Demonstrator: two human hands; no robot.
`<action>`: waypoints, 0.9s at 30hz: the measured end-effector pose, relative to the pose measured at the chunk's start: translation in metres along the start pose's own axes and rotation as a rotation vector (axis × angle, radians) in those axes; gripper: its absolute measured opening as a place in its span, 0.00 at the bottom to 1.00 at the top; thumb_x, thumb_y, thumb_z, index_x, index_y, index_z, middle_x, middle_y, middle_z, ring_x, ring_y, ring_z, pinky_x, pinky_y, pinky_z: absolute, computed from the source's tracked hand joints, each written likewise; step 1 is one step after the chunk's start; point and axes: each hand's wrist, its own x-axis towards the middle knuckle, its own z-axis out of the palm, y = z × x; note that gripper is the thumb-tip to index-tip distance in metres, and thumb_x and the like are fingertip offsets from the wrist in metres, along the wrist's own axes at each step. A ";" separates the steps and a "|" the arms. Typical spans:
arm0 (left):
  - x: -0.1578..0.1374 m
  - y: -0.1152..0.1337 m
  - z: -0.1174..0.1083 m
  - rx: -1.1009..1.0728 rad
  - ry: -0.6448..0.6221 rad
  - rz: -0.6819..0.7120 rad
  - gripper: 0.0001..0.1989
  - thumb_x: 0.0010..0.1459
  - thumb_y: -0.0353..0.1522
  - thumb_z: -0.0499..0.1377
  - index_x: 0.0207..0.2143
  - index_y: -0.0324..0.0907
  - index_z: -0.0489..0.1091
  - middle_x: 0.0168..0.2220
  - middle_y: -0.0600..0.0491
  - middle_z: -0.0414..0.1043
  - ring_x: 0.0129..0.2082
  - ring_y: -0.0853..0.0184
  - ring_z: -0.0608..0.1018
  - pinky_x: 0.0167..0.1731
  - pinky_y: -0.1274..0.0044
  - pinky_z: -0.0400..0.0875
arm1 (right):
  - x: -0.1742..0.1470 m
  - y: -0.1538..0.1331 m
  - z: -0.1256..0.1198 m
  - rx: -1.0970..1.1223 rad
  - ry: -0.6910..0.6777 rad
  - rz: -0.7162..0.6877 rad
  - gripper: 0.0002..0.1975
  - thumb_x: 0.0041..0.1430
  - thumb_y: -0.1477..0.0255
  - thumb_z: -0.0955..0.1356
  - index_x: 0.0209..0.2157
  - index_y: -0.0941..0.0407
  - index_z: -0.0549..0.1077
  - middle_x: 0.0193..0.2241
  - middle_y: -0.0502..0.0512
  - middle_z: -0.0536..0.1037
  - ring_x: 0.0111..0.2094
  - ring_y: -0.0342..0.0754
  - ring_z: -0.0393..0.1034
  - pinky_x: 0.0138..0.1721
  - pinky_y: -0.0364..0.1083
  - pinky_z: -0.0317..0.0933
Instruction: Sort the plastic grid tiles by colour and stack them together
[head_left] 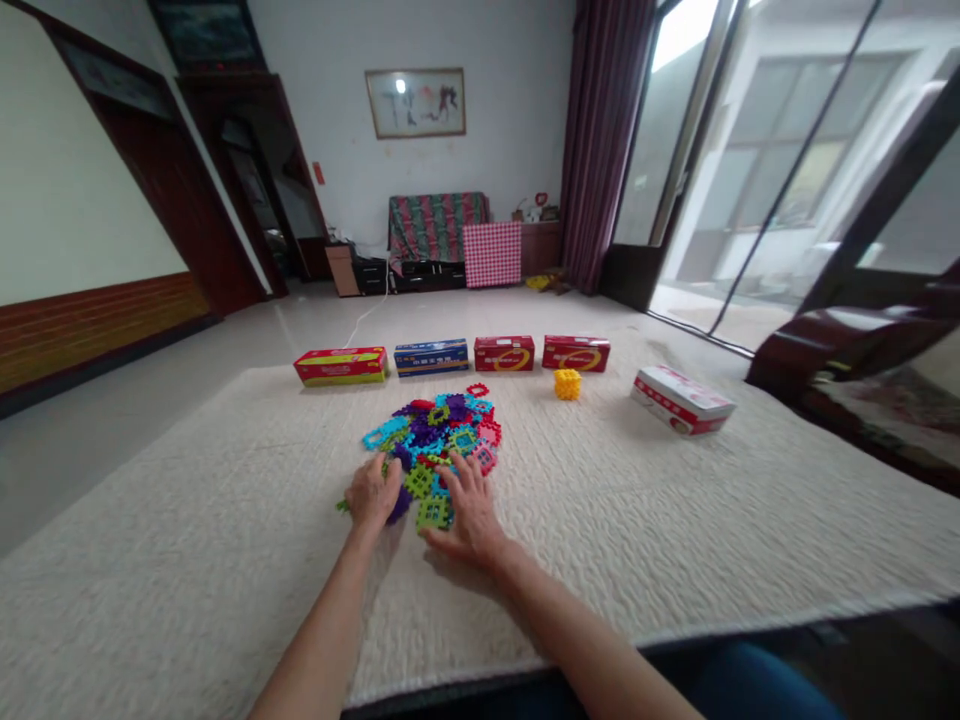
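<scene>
A heap of flat plastic interlocking tiles [429,425] in purple, blue, green, red and pink lies on the cream cloth in front of me. At the heap's left front edge is my left hand [373,490], its fingers curled down among the tiles; what they hold, if anything, is hidden. My right hand [471,512] rests at the right front of the heap with fingers spread. Beside its thumb lies a green square tile [433,514], and another green tile [419,481] sits between the hands. A yellow cube [568,384] built of such tiles stands apart, farther back on the right.
Behind the heap stand a red-and-green box [341,366], a blue box [431,357] and two red boxes [504,354], [576,353] in a row. A white-and-red box [682,399] lies to the right. The quilted cloth [225,520] covers the surface up to its front edge.
</scene>
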 end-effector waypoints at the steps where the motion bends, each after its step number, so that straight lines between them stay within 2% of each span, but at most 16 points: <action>1: -0.003 0.004 0.001 0.003 0.012 0.011 0.26 0.63 0.43 0.45 0.54 0.38 0.68 0.55 0.39 0.70 0.56 0.51 0.71 0.53 0.61 0.64 | -0.002 -0.005 0.000 -0.030 -0.053 0.010 0.45 0.42 0.57 0.74 0.61 0.51 0.59 0.66 0.61 0.52 0.65 0.68 0.41 0.61 0.67 0.45; 4: -0.011 0.015 0.003 0.012 0.046 0.000 0.25 0.63 0.42 0.46 0.54 0.37 0.69 0.54 0.39 0.71 0.55 0.51 0.72 0.53 0.60 0.63 | -0.002 -0.013 0.002 -0.090 -0.128 0.051 0.45 0.42 0.57 0.74 0.62 0.51 0.59 0.67 0.59 0.52 0.65 0.68 0.41 0.61 0.67 0.44; 9: -0.019 0.031 0.007 -0.019 0.081 -0.011 0.22 0.63 0.39 0.48 0.53 0.38 0.69 0.55 0.42 0.70 0.55 0.53 0.72 0.54 0.61 0.63 | 0.001 -0.007 0.003 -0.119 -0.112 0.077 0.36 0.46 0.61 0.72 0.58 0.52 0.64 0.65 0.59 0.55 0.64 0.66 0.45 0.60 0.66 0.45; 14: -0.020 0.036 0.019 -0.117 0.158 0.067 0.22 0.62 0.38 0.50 0.52 0.37 0.70 0.54 0.40 0.70 0.56 0.55 0.71 0.55 0.65 0.65 | 0.003 0.015 -0.012 -0.074 -0.097 -0.079 0.31 0.45 0.66 0.72 0.54 0.55 0.68 0.63 0.62 0.59 0.64 0.63 0.46 0.63 0.64 0.44; 19: -0.011 0.039 0.037 -0.196 0.216 0.165 0.22 0.60 0.38 0.51 0.50 0.34 0.71 0.53 0.37 0.70 0.56 0.54 0.70 0.57 0.64 0.64 | 0.009 0.039 -0.030 -0.021 -0.084 -0.231 0.29 0.46 0.70 0.71 0.53 0.54 0.68 0.62 0.61 0.60 0.65 0.60 0.47 0.63 0.63 0.46; 24: -0.002 0.041 0.039 -0.234 0.262 0.232 0.19 0.59 0.36 0.52 0.47 0.35 0.73 0.50 0.38 0.72 0.54 0.54 0.72 0.56 0.63 0.65 | 0.012 0.058 -0.038 -0.004 -0.060 -0.278 0.25 0.51 0.70 0.70 0.52 0.54 0.69 0.61 0.62 0.62 0.63 0.59 0.51 0.62 0.63 0.50; 27: -0.005 0.048 0.033 -0.241 0.332 0.340 0.17 0.60 0.35 0.52 0.47 0.37 0.72 0.52 0.39 0.71 0.56 0.54 0.71 0.57 0.61 0.63 | 0.012 0.067 -0.042 -0.040 -0.041 -0.266 0.21 0.53 0.71 0.69 0.50 0.54 0.70 0.59 0.61 0.65 0.63 0.60 0.52 0.61 0.64 0.50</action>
